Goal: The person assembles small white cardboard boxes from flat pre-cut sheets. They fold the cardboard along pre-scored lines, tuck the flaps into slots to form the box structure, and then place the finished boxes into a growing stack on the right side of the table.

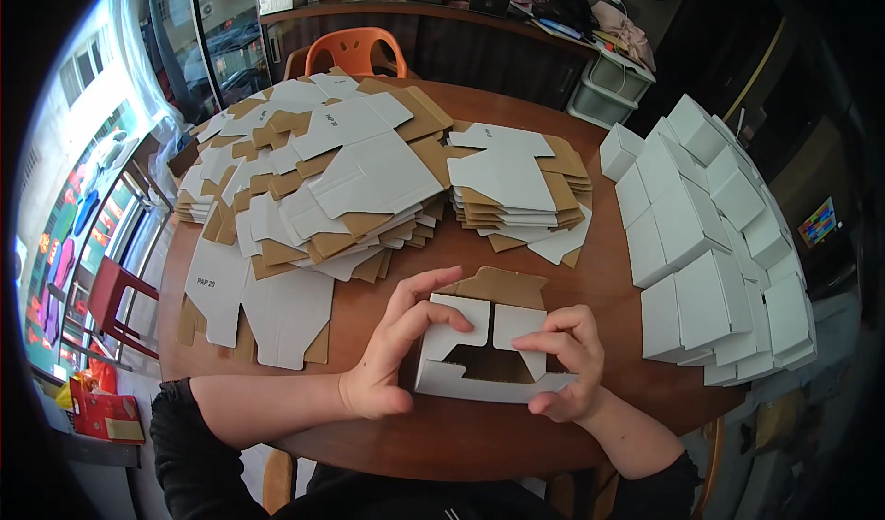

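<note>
A small white cardboard box (pixel 489 389), partly folded, stands near the table's front edge between my hands. Two white flaps are folded inward over its top, leaving a dark gap toward me. Its brown-faced flap (pixel 493 286) stands up at the far side. My left hand (pixel 392 345) holds the box's left side, fingers bent over the left flap and thumb lower down. On the other side my right hand (pixel 572 359) grips the box, with fingertips on the right flap and the thumb by the front panel.
Flat white-and-brown box blanks (pixel 369 183) lie heaped at the left; a smaller stack of blanks (pixel 502 174) sits behind the box. Finished white boxes (pixel 678 234) are piled along the table's right side. An orange chair (pixel 359 50) stands beyond the wooden table (pixel 406 446).
</note>
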Available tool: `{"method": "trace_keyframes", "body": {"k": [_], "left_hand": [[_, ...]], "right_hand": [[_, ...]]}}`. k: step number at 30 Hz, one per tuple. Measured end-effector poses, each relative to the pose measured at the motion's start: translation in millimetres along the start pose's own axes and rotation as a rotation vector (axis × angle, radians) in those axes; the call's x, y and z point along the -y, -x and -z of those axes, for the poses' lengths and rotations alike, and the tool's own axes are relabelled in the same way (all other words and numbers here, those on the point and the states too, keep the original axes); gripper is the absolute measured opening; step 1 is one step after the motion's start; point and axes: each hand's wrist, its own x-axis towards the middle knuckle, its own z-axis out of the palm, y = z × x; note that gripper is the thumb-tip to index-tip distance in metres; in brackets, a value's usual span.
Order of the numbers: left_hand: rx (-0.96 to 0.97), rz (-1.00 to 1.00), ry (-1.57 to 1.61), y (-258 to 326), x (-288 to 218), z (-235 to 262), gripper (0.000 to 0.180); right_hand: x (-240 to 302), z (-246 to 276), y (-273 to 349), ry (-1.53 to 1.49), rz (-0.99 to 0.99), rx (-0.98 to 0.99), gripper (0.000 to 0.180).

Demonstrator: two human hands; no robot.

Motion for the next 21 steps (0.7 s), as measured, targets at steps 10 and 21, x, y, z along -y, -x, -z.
{"method": "trace_keyframes", "body": {"k": [10, 21], "left_hand": [[0.026, 0.068, -0.175, 1.6, -10.8, 4.1, 0.033], [-0.141, 0.335, 0.380, -4.5, -15.7, -11.2, 0.069]], "right_hand": [[0.2, 0.9, -0.6, -0.082, -0.096, -0.010, 0.034], [4.0, -12.6, -2.2, -0.775, -0.586, 0.058, 0.076]]}}
